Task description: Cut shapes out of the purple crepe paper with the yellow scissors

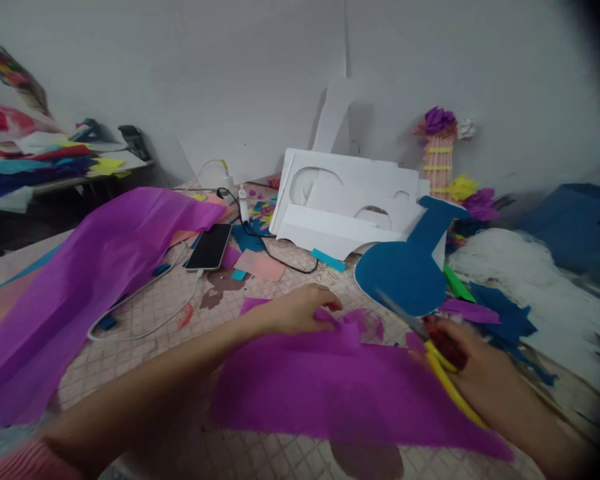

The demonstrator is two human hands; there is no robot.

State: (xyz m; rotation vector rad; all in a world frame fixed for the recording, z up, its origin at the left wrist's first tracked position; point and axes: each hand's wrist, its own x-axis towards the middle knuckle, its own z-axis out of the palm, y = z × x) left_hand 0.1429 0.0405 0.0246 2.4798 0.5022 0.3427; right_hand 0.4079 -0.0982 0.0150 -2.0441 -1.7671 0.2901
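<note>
A sheet of purple tissue paper [290,393] lies across the front of the table. My left hand [303,310] is at its far edge, fingers curled down on a small folded piece of the same purple paper. In my right hand [485,373] is a pair of scissors [447,380] with yellow and red handles, over the sheet's right side. The scissors' blades are blurred and point up and left toward a blue flask-shaped cutout [400,273]. Loose purple scraps [365,323] lie between my hands.
A phone [210,247] with a white cable [155,333] lies at the left, beside a long purple sheet [105,267]. White cut-out boards [340,200] lean on the wall. White shredded material [525,280] is heaped at right; a decorated pink column [439,163] stands behind.
</note>
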